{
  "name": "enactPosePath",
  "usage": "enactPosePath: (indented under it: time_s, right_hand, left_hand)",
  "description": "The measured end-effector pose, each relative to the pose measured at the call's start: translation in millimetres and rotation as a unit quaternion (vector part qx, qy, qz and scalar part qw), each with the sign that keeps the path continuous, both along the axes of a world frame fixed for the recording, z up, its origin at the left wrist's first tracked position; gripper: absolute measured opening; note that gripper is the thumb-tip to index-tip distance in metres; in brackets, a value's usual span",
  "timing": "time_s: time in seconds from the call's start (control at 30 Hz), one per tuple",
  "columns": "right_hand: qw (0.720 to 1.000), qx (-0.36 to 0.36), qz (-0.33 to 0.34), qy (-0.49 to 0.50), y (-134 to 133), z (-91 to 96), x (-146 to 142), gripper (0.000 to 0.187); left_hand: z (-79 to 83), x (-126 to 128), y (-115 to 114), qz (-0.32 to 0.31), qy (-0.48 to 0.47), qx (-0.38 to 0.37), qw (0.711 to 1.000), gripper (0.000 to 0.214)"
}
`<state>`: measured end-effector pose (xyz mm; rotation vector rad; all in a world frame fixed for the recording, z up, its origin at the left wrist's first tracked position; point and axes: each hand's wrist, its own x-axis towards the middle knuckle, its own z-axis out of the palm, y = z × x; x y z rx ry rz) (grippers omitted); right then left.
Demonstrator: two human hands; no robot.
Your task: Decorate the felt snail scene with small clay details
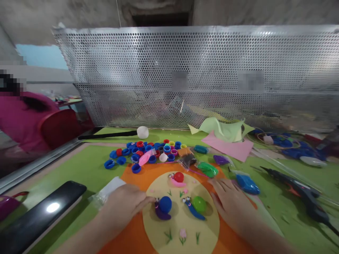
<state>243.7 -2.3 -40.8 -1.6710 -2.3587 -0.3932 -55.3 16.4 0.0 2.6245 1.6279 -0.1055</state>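
A round cream paper lies on an orange sheet before me. It bears three snails with googly eyes: a purple one with a blue shell, a blue one with a green shell and a pink one with a red shell. Small flowers and green grass tufts are around them. My left hand holds nothing; its stretched index finger reaches the purple snail's eyes, perhaps touching them. My right hand rests with its fingers spread on the orange sheet's right side, beside the cream circle.
Several bottle caps and bags of coloured clay lie beyond the sheet. A black phone is at left, a glue gun at right. Crumpled paper sits by the perforated metal screen. A person in pink sits at far left.
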Motion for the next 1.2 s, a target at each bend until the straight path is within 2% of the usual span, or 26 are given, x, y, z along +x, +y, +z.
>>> enactPosePath:
  time_s: [0.4, 0.73, 0.93, 1.2]
  right_hand:
    - [1.0, -0.008, 0.0, -0.005, -3, 6.2, -3, 0.034]
    - [1.0, 0.002, 0.008, -0.015, -3, 3.5, -2, 0.032]
    - [1.0, 0.017, 0.012, -0.012, -3, 2.6, 0, 0.032]
    - [0.999, 0.026, 0.017, -0.008, -2, 1.3, 0, 0.034]
  left_hand:
    - [9.4, 2, -2, 0.007, -0.06, 0.014, 0.998, 0.048]
    - [11.6, 4, -8, 0.008, -0.13, 0.003, 0.992, 0.03]
    - [7.5, 6, -5, 0.025, -0.117, -0.016, 0.993, 0.034]
    - [7.3, 2, -5, -0.028, -0.09, 0.011, 0.995, 0.038]
